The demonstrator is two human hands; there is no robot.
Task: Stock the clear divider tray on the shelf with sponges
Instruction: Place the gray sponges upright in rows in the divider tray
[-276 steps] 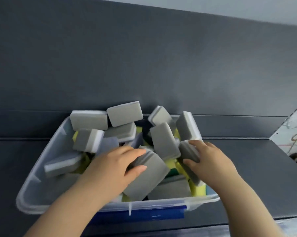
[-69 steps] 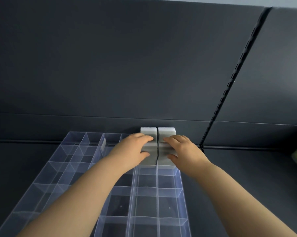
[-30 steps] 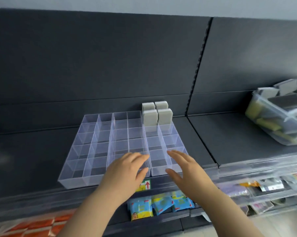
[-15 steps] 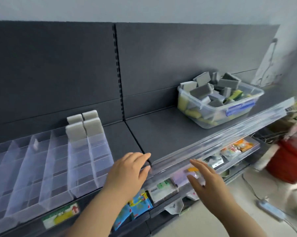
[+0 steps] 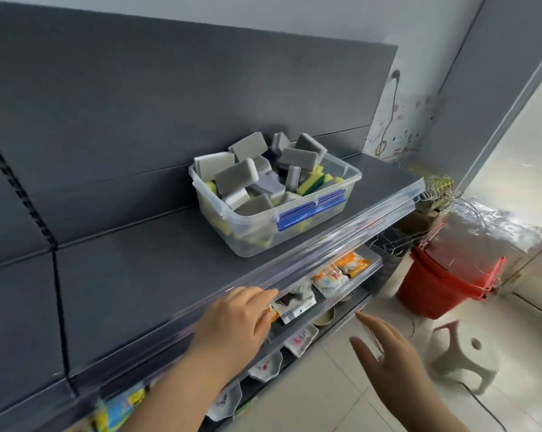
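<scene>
A person's two bare hands hover at the front of a dark grey metal shop shelf (image 5: 132, 275), both holding nothing. The left hand (image 5: 235, 319) lies flat with fingers straight and close together over the shelf's clear plastic front rail (image 5: 341, 232); whether it touches the rail cannot be told. The right hand (image 5: 385, 353), blurred, hangs in the air over the pale tiled floor (image 5: 319, 400), fingers loosely spread and palm turned inward. Well beyond both hands, toward the right end of the shelf, stands a clear rectangular plastic bin (image 5: 254, 218) with a blue clip latch (image 5: 310, 210) on its near wall. It is heaped with grey-and-white block sponges (image 5: 235, 179), several sticking up above the rim, with yellow-and-green sponges (image 5: 313, 182) among and beneath them. On the lower shelf, under the rail, lie small printed packets (image 5: 329, 280), and below those sit small white dishes (image 5: 265, 366). To the right on the floor stand stacked red plastic buckets (image 5: 444, 288) and a white plastic stool (image 5: 469, 353).
</scene>
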